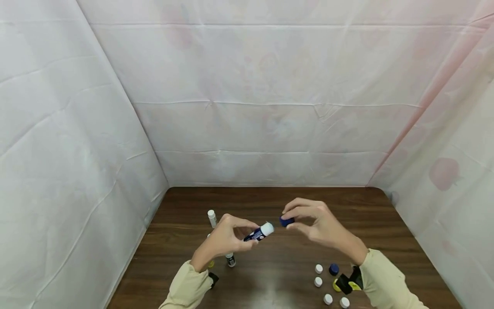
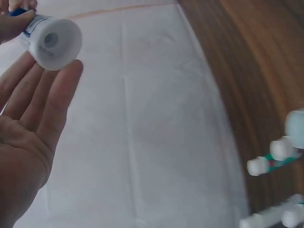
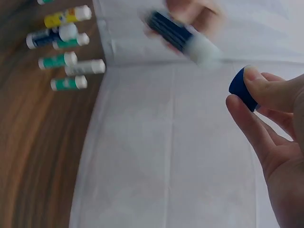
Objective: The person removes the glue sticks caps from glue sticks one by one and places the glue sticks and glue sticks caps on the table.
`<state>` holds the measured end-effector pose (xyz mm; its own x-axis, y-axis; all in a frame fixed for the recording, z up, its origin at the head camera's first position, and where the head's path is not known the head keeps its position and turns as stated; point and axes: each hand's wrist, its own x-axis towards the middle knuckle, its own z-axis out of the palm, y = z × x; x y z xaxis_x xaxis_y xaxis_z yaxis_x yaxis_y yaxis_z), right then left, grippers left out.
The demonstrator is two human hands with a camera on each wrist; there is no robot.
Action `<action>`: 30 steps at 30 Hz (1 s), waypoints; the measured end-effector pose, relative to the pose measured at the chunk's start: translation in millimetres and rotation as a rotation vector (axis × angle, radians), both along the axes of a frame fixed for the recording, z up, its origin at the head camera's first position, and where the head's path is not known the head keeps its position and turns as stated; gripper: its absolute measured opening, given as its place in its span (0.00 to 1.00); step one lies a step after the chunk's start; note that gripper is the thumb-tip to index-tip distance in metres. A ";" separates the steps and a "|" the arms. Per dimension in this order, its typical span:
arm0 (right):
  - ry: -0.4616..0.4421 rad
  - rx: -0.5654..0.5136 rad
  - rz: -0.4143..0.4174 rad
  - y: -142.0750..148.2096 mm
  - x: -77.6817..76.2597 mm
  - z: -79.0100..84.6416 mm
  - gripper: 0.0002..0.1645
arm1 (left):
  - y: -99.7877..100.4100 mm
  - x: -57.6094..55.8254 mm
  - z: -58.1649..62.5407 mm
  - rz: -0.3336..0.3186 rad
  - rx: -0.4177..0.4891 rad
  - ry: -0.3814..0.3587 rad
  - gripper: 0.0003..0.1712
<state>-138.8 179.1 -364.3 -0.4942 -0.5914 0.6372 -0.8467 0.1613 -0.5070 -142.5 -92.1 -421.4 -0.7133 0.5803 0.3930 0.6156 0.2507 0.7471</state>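
My left hand (image 1: 227, 236) grips a dark blue glue stick (image 1: 260, 233), its white end tilted up to the right. Seen in the left wrist view, the glue stick (image 2: 57, 43) shows its round white base, with the fingers spread below it. A blue cap (image 1: 287, 221) is pinched between the thumb and fingers of my right hand (image 1: 317, 219). In the right wrist view the cap (image 3: 243, 89) is apart from the glue stick (image 3: 172, 32), which is blurred. Both hands are above the table, a small gap between cap and stick.
Several glue sticks, among them a yellow one (image 3: 67, 16) and a green one (image 3: 58, 61), stand at the left of the wooden table (image 1: 278, 266). Loose white caps (image 1: 318, 282), a blue cap (image 1: 333, 269) and a yellow cap (image 1: 336, 285) lie at the right. White sheets (image 1: 247, 128) surround the table.
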 end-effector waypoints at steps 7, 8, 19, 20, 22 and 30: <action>-0.003 0.033 -0.047 6.0 7.3 18.1 0.18 | -10.0 11.6 0.2 0.057 0.057 0.018 0.16; -0.005 0.033 -0.053 7.1 7.8 18.0 0.17 | -9.6 13.6 1.5 0.060 0.060 0.023 0.16; -0.038 0.054 -0.168 28.0 16.0 15.5 0.17 | -13.3 45.0 12.1 0.162 0.138 -0.055 0.18; -0.040 0.053 -0.175 30.0 17.2 15.2 0.17 | -14.2 46.4 9.3 0.165 0.150 -0.051 0.19; -0.037 0.055 -0.192 33.7 19.4 14.6 0.17 | -16.6 48.3 1.0 0.170 0.188 -0.035 0.20; -0.059 0.081 -0.255 53.0 20.7 -2.2 0.19 | -26.9 52.3 -52.4 0.298 0.239 -0.041 0.23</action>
